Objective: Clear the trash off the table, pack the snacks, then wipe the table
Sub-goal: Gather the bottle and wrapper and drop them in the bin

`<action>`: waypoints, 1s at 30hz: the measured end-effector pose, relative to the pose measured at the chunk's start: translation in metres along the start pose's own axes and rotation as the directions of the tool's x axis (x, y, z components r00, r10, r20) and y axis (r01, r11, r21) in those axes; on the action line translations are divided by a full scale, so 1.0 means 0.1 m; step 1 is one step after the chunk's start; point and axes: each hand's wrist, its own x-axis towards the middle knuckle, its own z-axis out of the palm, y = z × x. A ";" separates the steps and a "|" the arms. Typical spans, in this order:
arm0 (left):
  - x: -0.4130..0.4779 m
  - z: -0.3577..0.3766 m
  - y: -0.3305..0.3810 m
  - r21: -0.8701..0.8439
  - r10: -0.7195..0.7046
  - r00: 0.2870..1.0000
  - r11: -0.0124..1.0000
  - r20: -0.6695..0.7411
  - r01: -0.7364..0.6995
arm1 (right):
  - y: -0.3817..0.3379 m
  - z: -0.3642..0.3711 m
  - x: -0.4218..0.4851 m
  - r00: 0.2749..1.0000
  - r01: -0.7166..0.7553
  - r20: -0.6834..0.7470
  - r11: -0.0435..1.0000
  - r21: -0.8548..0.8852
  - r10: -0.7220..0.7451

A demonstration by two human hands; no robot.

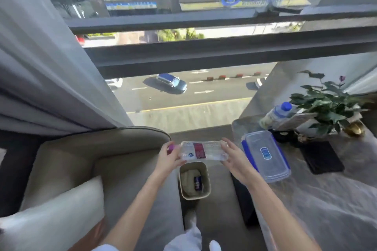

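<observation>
I hold a clear plastic bottle [203, 151] with a red label and a pink cap sideways, directly above a beige trash bin [194, 181] on the floor. My left hand [168, 159] grips its cap end and my right hand [233, 156] holds its base end. Inside the bin lies some trash, including a dark blue wrapper. On the table [326, 199] to the right sits a clear storage box [265, 155] with a blue-clipped lid, closed.
A second bottle with a blue cap [277, 114] lies tilted at the table's far end beside a potted plant [328, 106]. A black flat item [321, 159] rests on the table. A beige armchair [98, 159] with a cushion stands left. The window is ahead.
</observation>
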 end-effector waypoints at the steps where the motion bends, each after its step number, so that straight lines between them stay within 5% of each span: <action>1: 0.12 -0.01 -0.08 -0.009 -0.040 0.999 0.999 0.003 0.040 | 0.08 -0.01 0.12 0.998 -0.036 -0.041 0.999 0.023 0.037; 10: 1.56 -0.08 -1.19 0.040 -0.356 0.931 0.932 -0.080 0.360 | 1.14 -0.31 1.45 0.886 -0.340 -0.306 0.937 0.082 0.348; 18: 2.75 -0.23 -2.54 0.388 -0.443 0.892 0.809 -0.091 0.441 | 2.58 -0.76 2.36 0.778 -0.465 -0.412 0.876 0.128 0.474; 26: 3.83 -0.21 -3.70 0.790 -0.341 0.939 0.588 0.047 0.174 | 4.03 -0.98 3.31 0.661 -0.483 -0.466 0.809 0.336 0.588; 30: 4.26 -0.21 -4.22 0.922 -0.436 0.885 0.387 0.163 0.021 | 4.63 -1.17 3.69 0.598 -0.511 -0.501 0.779 0.363 0.625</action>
